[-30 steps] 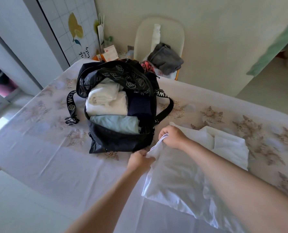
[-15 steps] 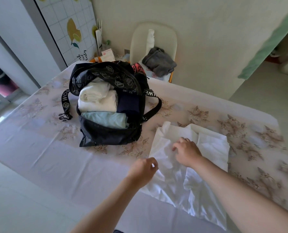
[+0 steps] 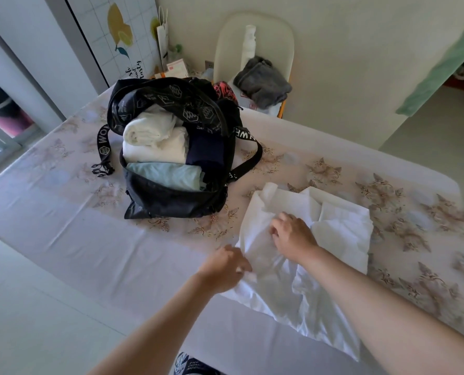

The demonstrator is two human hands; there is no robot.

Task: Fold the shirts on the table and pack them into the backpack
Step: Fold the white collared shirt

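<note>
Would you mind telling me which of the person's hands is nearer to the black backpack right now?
Roughly level. The left hand pinches the white shirt's near-left edge, below the backpack. The right hand presses on the shirt, off to the backpack's right.

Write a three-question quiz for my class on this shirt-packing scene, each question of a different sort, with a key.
1. True or false: the backpack is zipped shut.
2. Which hand pinches the near edge of the white shirt? A) left hand B) right hand
3. Fill in: the packed shirt nearest the camera is light ____.

Key: 1 false, it gapes open with folded shirts inside. 2 A. 3 blue.
</note>
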